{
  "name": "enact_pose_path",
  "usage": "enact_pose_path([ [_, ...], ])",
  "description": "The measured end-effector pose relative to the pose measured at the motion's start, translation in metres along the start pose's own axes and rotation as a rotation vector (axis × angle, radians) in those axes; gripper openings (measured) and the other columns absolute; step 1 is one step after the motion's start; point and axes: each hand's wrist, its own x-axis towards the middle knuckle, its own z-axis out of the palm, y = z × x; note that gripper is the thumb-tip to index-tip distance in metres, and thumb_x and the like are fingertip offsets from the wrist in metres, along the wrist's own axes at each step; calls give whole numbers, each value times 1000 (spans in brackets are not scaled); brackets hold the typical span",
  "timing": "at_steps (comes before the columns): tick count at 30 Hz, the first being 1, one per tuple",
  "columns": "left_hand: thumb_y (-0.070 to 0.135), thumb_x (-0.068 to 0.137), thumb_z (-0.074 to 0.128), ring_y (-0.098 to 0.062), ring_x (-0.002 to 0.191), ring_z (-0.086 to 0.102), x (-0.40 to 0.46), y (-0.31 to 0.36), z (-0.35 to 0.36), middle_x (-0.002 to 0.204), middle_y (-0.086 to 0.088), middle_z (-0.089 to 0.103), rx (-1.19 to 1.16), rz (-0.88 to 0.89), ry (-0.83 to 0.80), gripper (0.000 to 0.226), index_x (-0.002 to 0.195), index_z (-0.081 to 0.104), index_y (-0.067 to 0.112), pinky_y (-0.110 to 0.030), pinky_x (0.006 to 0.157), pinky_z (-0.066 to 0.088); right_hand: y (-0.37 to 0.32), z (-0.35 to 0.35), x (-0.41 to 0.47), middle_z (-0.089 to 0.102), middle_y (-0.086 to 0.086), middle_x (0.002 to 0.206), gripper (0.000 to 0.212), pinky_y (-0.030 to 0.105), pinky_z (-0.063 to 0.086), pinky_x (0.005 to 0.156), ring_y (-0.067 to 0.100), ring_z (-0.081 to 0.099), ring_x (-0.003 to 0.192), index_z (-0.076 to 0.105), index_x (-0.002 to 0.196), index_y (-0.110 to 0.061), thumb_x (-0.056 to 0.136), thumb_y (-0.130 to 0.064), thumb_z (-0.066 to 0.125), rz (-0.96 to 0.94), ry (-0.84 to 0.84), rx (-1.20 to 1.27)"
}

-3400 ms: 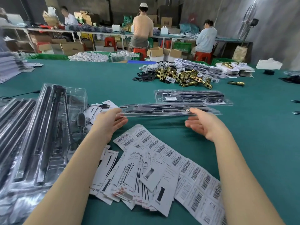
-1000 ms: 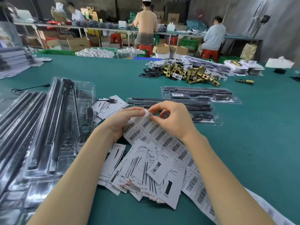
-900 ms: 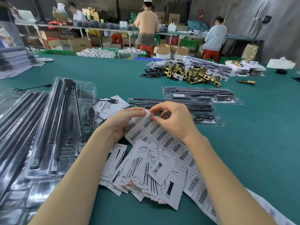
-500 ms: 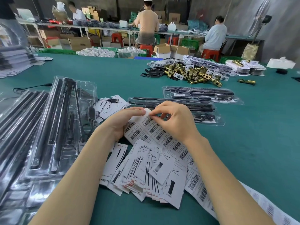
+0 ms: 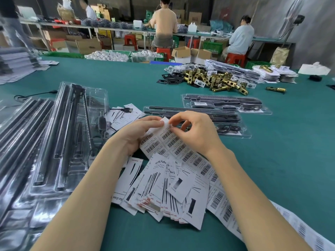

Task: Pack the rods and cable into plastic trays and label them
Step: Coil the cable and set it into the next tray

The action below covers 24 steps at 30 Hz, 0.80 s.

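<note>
A long strip of barcode labels [image 5: 183,151] lies on the green table and runs off to the lower right. My left hand [image 5: 137,132] holds the strip's far end, thumb on top. My right hand [image 5: 194,132] pinches the corner of the end label between thumb and forefinger. Just behind my hands lies a closed clear plastic tray [image 5: 233,127] with black rods and a coiled cable inside. A second packed tray [image 5: 224,104] with a white label lies further back. Filled open trays [image 5: 72,127] are stacked at my left.
A heap of printed paper cards [image 5: 163,189] lies in front of me. Brass lock parts [image 5: 215,80] and black plates are piled at the back right. Clear tray stacks [image 5: 16,134] crowd the left edge. Several people sit at a far bench.
I set the packed tray down and brought both hands to the label strip. Over the last second my right fingers have lifted the corner of the end label slightly.
</note>
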Motion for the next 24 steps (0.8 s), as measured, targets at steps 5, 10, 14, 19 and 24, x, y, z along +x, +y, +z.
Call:
enact_pose_path([
  [5,28,90,71,-20,74,75,-3,1,1,91,-4,78,19,-12,-20,18,107,72,27,-36,60,60,2,-2,2,72,-22,85,9,12,50,63,4,67,74,75,94,-33,88,-27,76,69,7,137],
  [10,34,90,70,-22,77,73,-5,2,3,99,-7,76,39,-25,-8,24,112,72,25,-38,64,60,-1,-5,1,74,-15,85,14,17,57,74,4,70,81,75,96,-27,87,-16,77,70,-21,199],
  [14,34,91,68,-22,78,72,-6,3,4,101,-7,75,42,-34,-14,21,111,73,27,-35,62,59,-4,-11,0,75,-8,87,17,22,60,77,8,72,81,72,99,-22,87,-11,78,92,-91,294],
  [19,31,91,69,-19,75,72,-7,3,4,95,-6,75,67,-27,-26,9,97,75,29,-33,59,58,-4,-12,0,76,-5,88,16,24,60,77,9,72,82,75,99,-16,86,-8,79,61,-120,304],
  [24,25,91,69,-20,79,70,-7,3,5,94,-6,74,90,-12,-18,5,92,74,26,-32,61,58,-4,-8,0,75,-9,85,14,15,55,74,4,71,79,77,95,-15,85,-5,78,-14,-83,265],
])
